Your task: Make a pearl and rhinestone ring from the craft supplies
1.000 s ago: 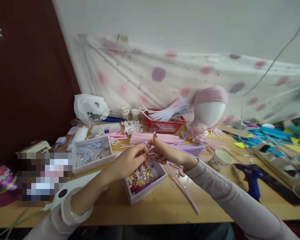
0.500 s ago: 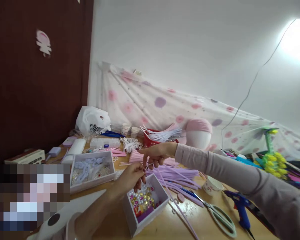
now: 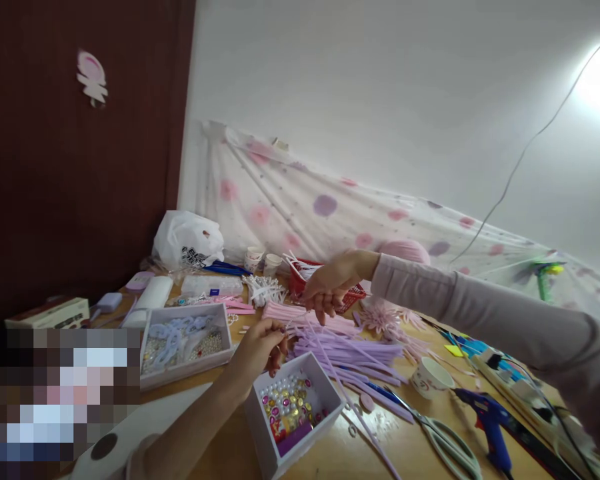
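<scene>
My left hand (image 3: 263,345) is closed in a pinch above the white box (image 3: 310,445), its fingertips on a thin strand that stretches toward the other hand. My right hand (image 3: 333,285), a little higher and to the right, has its fingers bent down, with thumb and forefinger pinched at the strand. From there a long purple pipe cleaner (image 3: 353,403) trails down to the lower right. Pearls and coloured gems (image 3: 285,400) lie inside the box under my left hand. Behind it spreads a pile of purple pipe cleaners (image 3: 355,352).
Scissors (image 3: 443,443), a paper cup (image 3: 431,379) and a blue glue gun (image 3: 491,420) lie at the right. A second white box (image 3: 184,373) of beads stands at the left. Farther back are a red basket (image 3: 353,299), pink pipe cleaners (image 3: 285,312) and a white plastic bag (image 3: 187,240).
My right hand has moved up and to the right, away from my left hand, widening the gap with the strand between them. The view has shifted slightly, showing pink fluffy flowers and a power strip.
</scene>
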Demonstrator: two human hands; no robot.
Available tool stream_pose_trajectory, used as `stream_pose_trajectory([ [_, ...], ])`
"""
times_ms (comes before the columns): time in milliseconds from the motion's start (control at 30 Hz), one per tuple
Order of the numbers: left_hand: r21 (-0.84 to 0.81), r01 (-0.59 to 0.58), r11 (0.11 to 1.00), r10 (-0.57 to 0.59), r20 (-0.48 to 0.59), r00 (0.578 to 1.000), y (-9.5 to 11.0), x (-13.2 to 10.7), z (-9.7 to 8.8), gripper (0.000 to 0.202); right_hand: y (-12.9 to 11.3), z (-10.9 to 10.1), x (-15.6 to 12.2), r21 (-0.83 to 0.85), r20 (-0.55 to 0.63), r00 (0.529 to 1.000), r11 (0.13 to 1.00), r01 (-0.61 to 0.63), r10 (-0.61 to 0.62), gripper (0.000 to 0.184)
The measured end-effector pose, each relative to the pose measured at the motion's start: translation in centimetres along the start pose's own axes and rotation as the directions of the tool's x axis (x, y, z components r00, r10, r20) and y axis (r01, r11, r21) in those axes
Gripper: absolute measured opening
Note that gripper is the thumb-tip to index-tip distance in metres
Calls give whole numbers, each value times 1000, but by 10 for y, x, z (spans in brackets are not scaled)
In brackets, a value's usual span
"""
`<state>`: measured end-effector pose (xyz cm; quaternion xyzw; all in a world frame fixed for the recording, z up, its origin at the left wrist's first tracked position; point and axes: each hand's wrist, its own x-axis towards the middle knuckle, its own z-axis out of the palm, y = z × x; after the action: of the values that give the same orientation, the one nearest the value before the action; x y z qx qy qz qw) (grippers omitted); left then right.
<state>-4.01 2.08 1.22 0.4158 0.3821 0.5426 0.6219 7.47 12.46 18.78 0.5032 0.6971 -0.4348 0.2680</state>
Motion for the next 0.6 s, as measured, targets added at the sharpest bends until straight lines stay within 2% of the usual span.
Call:
stream_pose_trajectory([
  [167,38,-51,998,51,-18,999,0,2,5,22,29,4,-12,89,-13,995,991,97,-96,9],
  [300,113,-93,989,94,-8,996,6,2,10,20,53,5,-10,155,-39,983,971,183,-179,9],
  [400,183,-127,975,135,-29,990,12,2,13,22,68,9,-4,222,-101,962,937,271,-254,17],
  [500,257,-158,954,182,-72,981,16,2,16,22,79,25,6,327,-233,903,845,423,-362,10],
  [600,351,-175,920,230,-121,966,17,1,20,22,85,53,17,448,-410,797,663,600,-444,17],
])
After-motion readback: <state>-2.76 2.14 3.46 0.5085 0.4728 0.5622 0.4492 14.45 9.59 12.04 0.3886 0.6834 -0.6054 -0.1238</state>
